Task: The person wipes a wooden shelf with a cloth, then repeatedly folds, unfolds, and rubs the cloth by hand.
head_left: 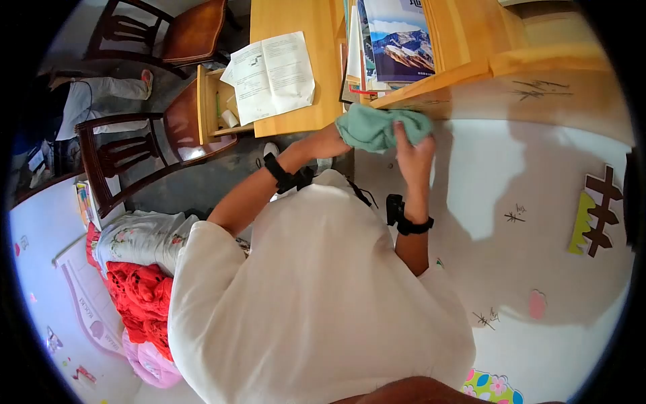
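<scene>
A green cloth (378, 128) is bunched between my two hands, just below the front edge of the wooden shelf (464, 67). My left hand (333, 140) reaches into the cloth from the left; its fingers are covered by the fabric. On the right side my right hand (415, 156) grips the cloth, with a finger or thumb pressed over its front. That hand is slightly blurred. Both wrists wear black straps. Books stand on the shelf right above the cloth, among them one with a snowy mountain cover (404, 47).
A wooden desk (289, 121) carries printed paper sheets (272, 77) beside an open drawer (205, 108). Brown chairs (128, 158) stand at the left, with another person's legs (108, 87) beyond. Red fabric (138, 296) lies lower left. A white wall (471, 188) bounds the right.
</scene>
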Available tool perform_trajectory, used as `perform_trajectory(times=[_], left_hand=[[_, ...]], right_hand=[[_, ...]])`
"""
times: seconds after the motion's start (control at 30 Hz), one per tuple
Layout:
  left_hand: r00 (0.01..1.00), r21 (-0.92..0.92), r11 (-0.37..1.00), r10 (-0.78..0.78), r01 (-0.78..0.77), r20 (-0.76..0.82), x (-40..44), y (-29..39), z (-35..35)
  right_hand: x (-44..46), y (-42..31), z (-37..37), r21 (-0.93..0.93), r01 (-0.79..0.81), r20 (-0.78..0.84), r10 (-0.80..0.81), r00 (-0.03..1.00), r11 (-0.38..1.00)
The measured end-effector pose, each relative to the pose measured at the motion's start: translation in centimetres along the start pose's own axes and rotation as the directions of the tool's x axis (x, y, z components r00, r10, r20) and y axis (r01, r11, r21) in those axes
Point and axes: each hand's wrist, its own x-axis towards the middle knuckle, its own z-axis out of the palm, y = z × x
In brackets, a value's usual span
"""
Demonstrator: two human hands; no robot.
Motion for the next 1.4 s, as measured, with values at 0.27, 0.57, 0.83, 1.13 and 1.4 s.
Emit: perform_trajectory(times=[0.27, 0.57, 0.83, 1.13, 1.4], left_hand=[[0.998, 0.261, 0.965, -0.015, -0.003, 0.068, -2.7, -2.3, -0.5], [0.964, -0.036, 0.964, -0.259, 0.262, 0.065, -8.7, -14.6, 5.6], [0.853, 0.220, 0.833, -0.521, 0.508, 0.004, -12.1, -17.3, -0.4], [0.861, 0.511, 0.758, -0.129, 0.406, -0.493, -14.5, -10.7, -2.7], [0.932, 0.443, 0.870, -0.049, 0.217, -0.360, -10.5, -13.7, -1.7]], right_hand=[[0.0, 0.4, -1.2, 0.107, -0.071, 0.247, 0.043, 0.968, 0.992], [-2.8, 1.7, 4.0, 0.205, 0.016, 0.789, -0.175, 0.588, 0.979], [-6.9, 15.3, 6.5, -0.088, -0.362, 0.404, 0.365, 0.839, 0.928], [-6.9, 18.2, 16.8, -0.620, -0.192, 0.314, 0.465, 0.828, 0.760], [-5.2, 17.8, 14.4, -0.788, -0.160, 0.306, 0.605, 0.735, 0.594]])
